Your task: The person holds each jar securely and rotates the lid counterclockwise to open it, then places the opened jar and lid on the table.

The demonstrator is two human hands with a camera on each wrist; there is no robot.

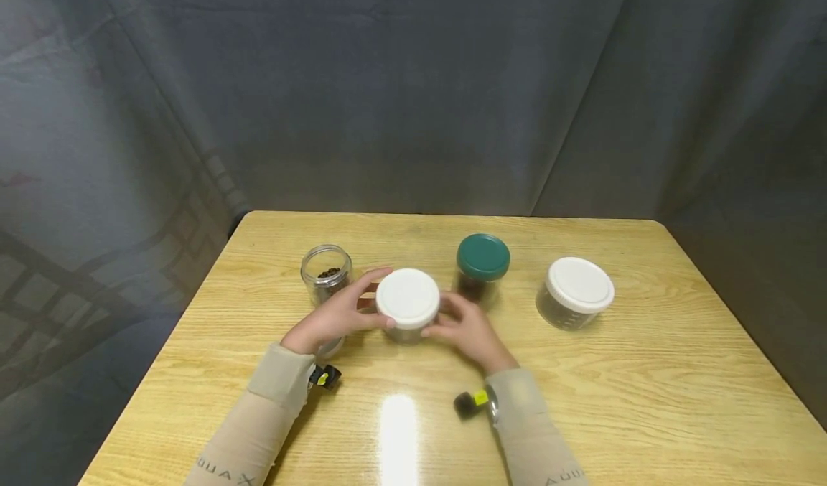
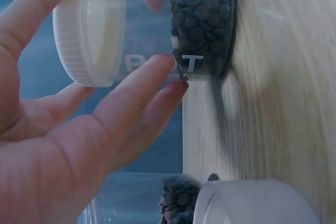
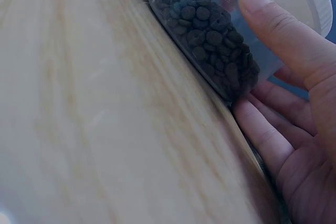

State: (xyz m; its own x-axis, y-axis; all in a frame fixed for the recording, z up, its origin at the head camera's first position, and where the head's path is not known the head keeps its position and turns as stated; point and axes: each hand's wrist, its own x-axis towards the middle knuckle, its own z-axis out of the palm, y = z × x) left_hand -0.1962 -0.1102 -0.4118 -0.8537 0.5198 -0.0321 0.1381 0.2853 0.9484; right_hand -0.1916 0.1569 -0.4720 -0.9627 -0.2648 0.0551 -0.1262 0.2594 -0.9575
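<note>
A clear jar with a white ribbed screw lid stands upright at the table's middle, part filled with dark round pellets. My left hand spans its left side, thumb at the front of the lid, other fingers along the wall. From the right, my right hand holds the same jar, its thumb against the clear wall and its fingers low around the base. Beside the left hand stands an open glass jar with dark pellets inside. A whitish translucent round piece sits close to it, mostly hidden under the left wrist.
Behind the right hand stands a jar with a green lid and dark contents. Farther right is a squat clear container with a white lid. The wooden table ends at a dark grey curtain.
</note>
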